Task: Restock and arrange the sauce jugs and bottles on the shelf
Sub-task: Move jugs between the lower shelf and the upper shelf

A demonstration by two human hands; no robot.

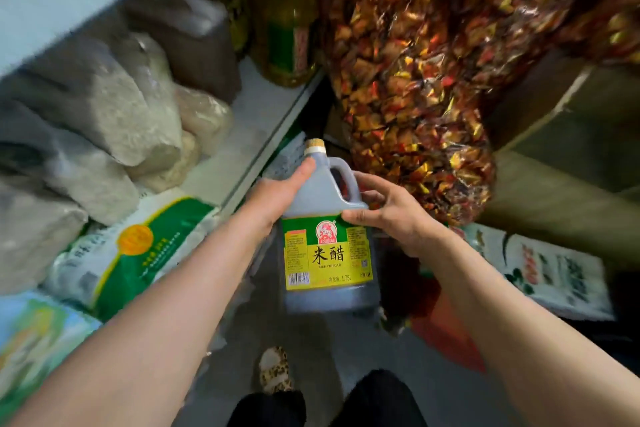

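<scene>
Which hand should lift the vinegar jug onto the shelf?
Probably the right hand: it sits beside the handle of the vinegar jug. The left hand, nearer the shelf, can steady the jug's shoulder.

Dim indoor light, wide-angle view, motion blur toward edges.

Sharpest zone at centre: jug (pixel 327 239) label readable, both hands fairly crisp. Sacks (pixel 86 121) on the shelf (pixel 263 114) at left smeared, soft. Oil bottle (pixel 287 21) up top blurred, with a faint highlight. Glossy wrappers in the bag (pixel 415 80) throw scattered yellow-red glints. Floor (pixel 363 340) below dark, shadowed. Straight lines bow near the frame edges; forearms look stretched.
</scene>
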